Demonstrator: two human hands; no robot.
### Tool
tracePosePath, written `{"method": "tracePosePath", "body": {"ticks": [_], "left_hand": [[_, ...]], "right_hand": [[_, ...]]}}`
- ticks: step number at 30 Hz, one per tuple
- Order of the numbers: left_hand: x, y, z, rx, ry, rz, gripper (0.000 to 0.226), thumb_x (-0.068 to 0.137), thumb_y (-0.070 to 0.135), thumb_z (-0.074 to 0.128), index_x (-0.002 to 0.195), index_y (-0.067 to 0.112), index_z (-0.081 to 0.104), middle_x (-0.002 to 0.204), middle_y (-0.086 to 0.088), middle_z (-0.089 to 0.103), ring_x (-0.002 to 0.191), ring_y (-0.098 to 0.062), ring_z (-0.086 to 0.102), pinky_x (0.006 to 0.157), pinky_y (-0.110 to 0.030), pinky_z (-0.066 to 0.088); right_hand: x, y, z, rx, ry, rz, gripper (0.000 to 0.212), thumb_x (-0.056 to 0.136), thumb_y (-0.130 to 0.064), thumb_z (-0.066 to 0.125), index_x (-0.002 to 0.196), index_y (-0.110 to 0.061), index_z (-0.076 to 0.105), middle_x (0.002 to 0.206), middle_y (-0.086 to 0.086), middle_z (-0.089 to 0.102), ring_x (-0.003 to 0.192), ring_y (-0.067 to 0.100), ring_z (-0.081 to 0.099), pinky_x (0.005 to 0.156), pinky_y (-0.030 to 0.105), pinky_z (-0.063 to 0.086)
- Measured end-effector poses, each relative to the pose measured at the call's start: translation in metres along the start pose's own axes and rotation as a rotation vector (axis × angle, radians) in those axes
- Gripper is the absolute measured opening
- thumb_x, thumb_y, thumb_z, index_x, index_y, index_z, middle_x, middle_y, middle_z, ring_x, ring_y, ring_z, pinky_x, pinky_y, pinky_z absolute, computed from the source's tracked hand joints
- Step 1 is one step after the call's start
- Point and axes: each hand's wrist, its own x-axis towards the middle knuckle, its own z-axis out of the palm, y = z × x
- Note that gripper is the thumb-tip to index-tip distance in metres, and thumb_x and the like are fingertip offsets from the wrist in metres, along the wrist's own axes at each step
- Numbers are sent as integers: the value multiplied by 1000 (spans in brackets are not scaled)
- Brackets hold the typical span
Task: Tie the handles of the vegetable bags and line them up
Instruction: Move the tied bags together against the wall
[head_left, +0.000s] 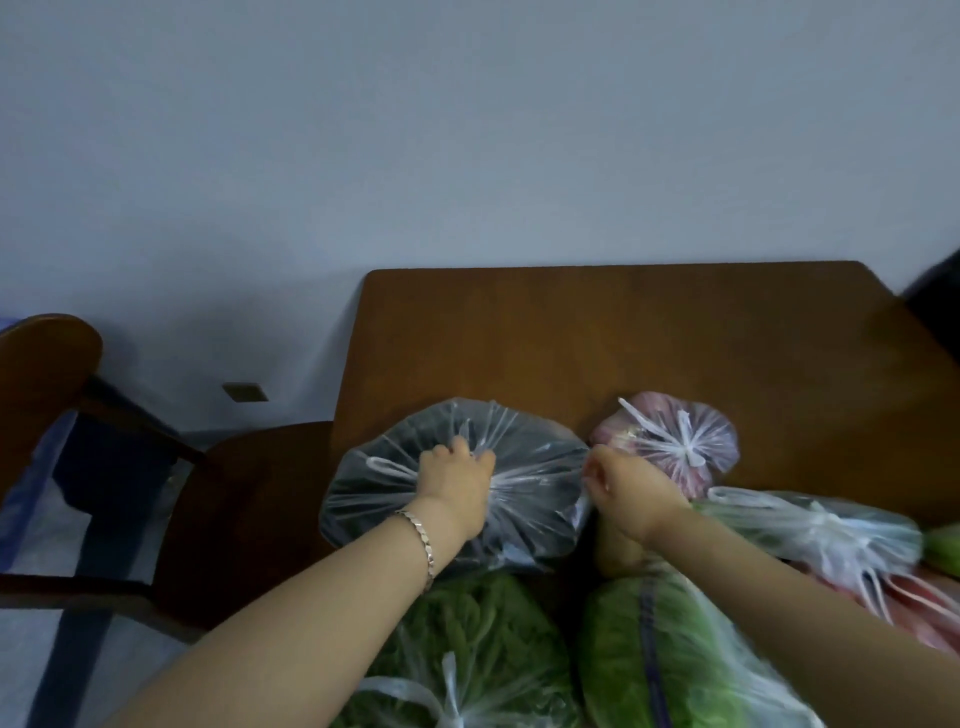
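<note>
The head-worn camera looked forward and down (its wide lens bowed the edges) from close above the vegetable bags (530, 499) on the table (623, 332), facing the far wall (467, 130).

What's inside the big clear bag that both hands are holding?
Only a dark mass shows through the clear bag; which vegetable it is cannot be told. The left hand and bunched plastic cover its middle; the right hand grips its right edge.

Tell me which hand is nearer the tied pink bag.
Right. The right hand is just beside the pink bag, at its left edge; the left hand is farther left, gripping the dark bag.
</note>
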Motion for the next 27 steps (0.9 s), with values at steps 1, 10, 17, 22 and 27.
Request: {"method": "tracePosePath", "body": {"ticks": [1,10,17,22,27], "left_hand": [[4,2,1,1,19,-2,55,83,16,56,132,16,31,129,-19,44,113,-35,49,93,-41,42],[25,-14,-23,-296,99,-49,29,92,13,43,120,11,35,103,-14,62,90,-34,61,65,-38,44],[31,-26,-43,-583,292,-297,16,88,7,42,93,18,31,73,-2,47,58,-17,45,47,-29,31],[54,-43,-58,-627,368,-360,13,87,7,44,91,16,35,77,-7,50,65,-26,49,58,-33,38],[84,-61,-65,-725,455,-469,9,89,4,41,87,13,38,79,-11,50,63,-24,47,53,-33,35]], "right_hand": [[0,9,-6,-46,23,43,18,89,-20,45,102,-13,55,109,11,63,100,31,60,82,36,46],[33,85,-40,-499,-92,191,53,85,-16,51,135,-18,33,141,7,36,132,27,32,104,39,34],[55,95,-45,-753,-331,-68,60,78,-42,58,132,-19,43,146,10,32,137,29,22,108,41,26],[72,92,-59,-752,-466,-131,43,85,-39,51,124,-20,52,135,3,49,127,24,40,103,38,33],[107,69,-85,-512,-448,19,30,88,-33,49,114,-19,55,106,-2,61,97,19,59,77,27,44]]}}
